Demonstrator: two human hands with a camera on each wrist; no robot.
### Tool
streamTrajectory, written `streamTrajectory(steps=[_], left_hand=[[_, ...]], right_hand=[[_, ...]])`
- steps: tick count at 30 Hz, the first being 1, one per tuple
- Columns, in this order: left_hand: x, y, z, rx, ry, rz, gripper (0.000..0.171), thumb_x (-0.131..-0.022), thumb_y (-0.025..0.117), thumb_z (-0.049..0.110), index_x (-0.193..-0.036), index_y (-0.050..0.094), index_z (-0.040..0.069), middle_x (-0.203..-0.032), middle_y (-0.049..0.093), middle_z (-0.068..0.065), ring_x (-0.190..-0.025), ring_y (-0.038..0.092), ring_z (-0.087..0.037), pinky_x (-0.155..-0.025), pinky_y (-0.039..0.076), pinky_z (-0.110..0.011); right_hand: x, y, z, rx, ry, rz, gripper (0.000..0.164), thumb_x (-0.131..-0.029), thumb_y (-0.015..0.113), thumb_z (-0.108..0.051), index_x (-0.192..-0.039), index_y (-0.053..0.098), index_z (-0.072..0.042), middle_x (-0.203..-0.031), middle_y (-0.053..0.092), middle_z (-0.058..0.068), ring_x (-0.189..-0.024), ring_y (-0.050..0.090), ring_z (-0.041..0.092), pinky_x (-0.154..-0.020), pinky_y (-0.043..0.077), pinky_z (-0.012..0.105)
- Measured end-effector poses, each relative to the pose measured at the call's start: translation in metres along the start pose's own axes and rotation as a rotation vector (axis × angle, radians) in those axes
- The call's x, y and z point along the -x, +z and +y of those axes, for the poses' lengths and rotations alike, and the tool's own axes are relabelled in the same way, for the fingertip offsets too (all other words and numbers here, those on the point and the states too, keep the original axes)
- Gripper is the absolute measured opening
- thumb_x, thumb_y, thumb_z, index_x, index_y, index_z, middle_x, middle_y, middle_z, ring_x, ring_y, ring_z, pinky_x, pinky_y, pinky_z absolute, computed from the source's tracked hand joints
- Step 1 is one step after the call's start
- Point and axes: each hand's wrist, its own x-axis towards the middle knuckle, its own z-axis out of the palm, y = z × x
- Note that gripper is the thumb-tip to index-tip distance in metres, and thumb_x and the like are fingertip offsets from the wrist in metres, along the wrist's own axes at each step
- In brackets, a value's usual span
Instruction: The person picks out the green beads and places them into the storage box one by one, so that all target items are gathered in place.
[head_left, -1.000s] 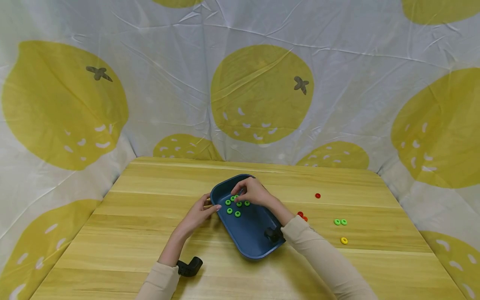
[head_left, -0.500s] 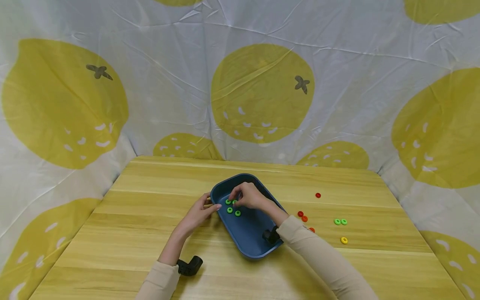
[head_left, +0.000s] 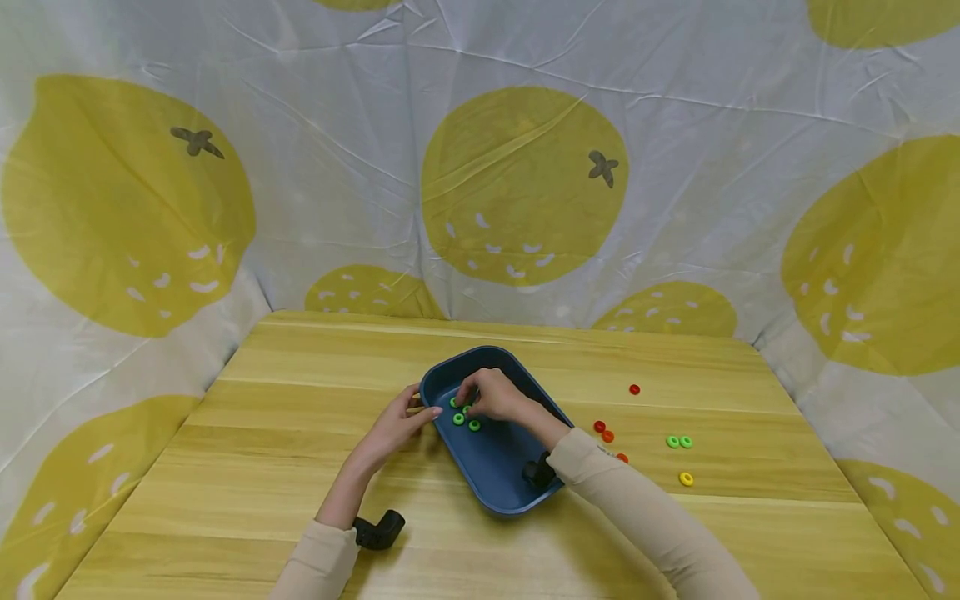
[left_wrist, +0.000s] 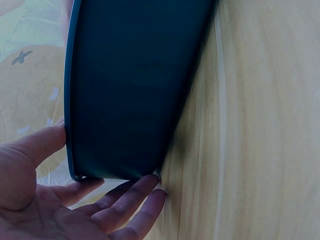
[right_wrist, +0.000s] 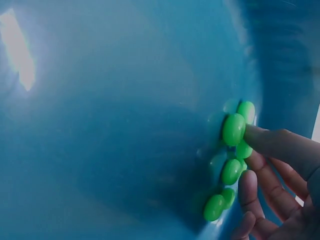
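Note:
A dark blue rectangular tray (head_left: pixel 498 479) stands at an angle on the wooden table. At its far left corner my left hand (head_left: pixel 396 425) grips it, thumb on the rim (left_wrist: pixel 70 100) and fingers against the outer wall and underside edge. My right hand (head_left: pixel 497 395) reaches down into the tray, thumb and fingertips bent at a small green ring (right_wrist: pixel 234 130). Several other green rings (head_left: pixel 458 419) lie on the tray floor around those fingertips. In the right wrist view, more green rings (right_wrist: pixel 215 207) sit in pairs beside the fingers. The right hand hides part of the group.
To the right of the tray lie loose rings on the table (head_left: pixel 750 533): a red one (head_left: pixel 634 389), another red beside an orange one (head_left: pixel 608 437), two green ones (head_left: pixel 679 442) and a yellow one (head_left: pixel 686 479). A lemon-patterned cloth (head_left: pixel 697 208) hangs behind the table.
My right hand has drawn slightly nearer and lower inside the tray, and it now covers some green rings that showed before. The left hand and the tray have stayed in place.

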Motion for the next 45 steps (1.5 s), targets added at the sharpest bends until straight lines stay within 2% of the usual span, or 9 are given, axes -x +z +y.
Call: streamTrajectory(steps=[10,17,25,32,37,45], left_hand=[[0.001,0.0,0.002,-0.01,0.0,0.007,0.059,-0.097,0.052,0.019,-0.144,0.025,-0.003,-0.137,0.041,-0.033,-0.127,0.042,-0.048,-0.101,0.04,-0.054],[0.0,0.001,0.0,-0.014,-0.006,0.004,0.058,-0.097,0.052,0.017,-0.144,0.025,-0.003,-0.136,0.042,-0.033,-0.126,0.042,-0.048,-0.1,0.04,-0.055],[0.0,0.001,-0.001,-0.004,-0.017,0.012,0.061,-0.096,0.054,0.021,-0.145,0.025,-0.001,-0.138,0.04,-0.031,-0.127,0.041,-0.048,-0.102,0.039,-0.054],[0.002,0.0,0.003,-0.004,-0.008,0.001,0.058,-0.097,0.051,0.017,-0.145,0.024,-0.003,-0.138,0.04,-0.033,-0.127,0.041,-0.049,-0.101,0.039,-0.056],[0.003,0.0,0.004,-0.002,-0.013,0.003,0.058,-0.097,0.051,0.016,-0.145,0.025,-0.002,-0.139,0.039,-0.032,-0.127,0.041,-0.048,-0.101,0.039,-0.056],[0.002,0.0,0.002,-0.015,-0.012,0.011,0.058,-0.097,0.052,0.018,-0.144,0.026,-0.003,-0.137,0.041,-0.032,-0.127,0.042,-0.048,-0.101,0.039,-0.055]], right_hand=[[0.0,0.0,-0.001,0.019,-0.002,0.002,0.015,-0.074,0.076,-0.002,-0.088,0.074,-0.007,-0.085,0.073,0.005,-0.078,0.067,0.015,-0.064,0.05,0.019],[0.001,-0.005,-0.004,-0.039,0.02,0.016,0.015,-0.076,0.075,-0.004,-0.091,0.073,-0.006,-0.088,0.073,0.005,-0.077,0.067,0.013,-0.063,0.05,0.019],[0.002,-0.018,-0.01,-0.094,0.003,0.074,0.016,-0.078,0.073,-0.005,-0.094,0.073,-0.006,-0.093,0.072,0.006,-0.082,0.067,0.018,-0.066,0.052,0.02],[0.004,-0.03,-0.015,-0.153,-0.014,0.104,0.017,-0.08,0.072,-0.007,-0.097,0.071,-0.003,-0.093,0.071,0.009,-0.073,0.063,0.017,-0.063,0.048,0.018],[0.007,-0.038,-0.016,-0.182,-0.023,0.125,0.021,-0.08,0.073,-0.008,-0.099,0.07,-0.001,-0.096,0.071,0.014,-0.074,0.063,0.02,-0.064,0.048,0.019],[0.017,-0.051,-0.009,-0.206,0.0,0.179,0.021,-0.08,0.073,-0.011,-0.099,0.071,-0.003,-0.095,0.071,0.011,-0.075,0.062,0.014,-0.068,0.05,0.02]])
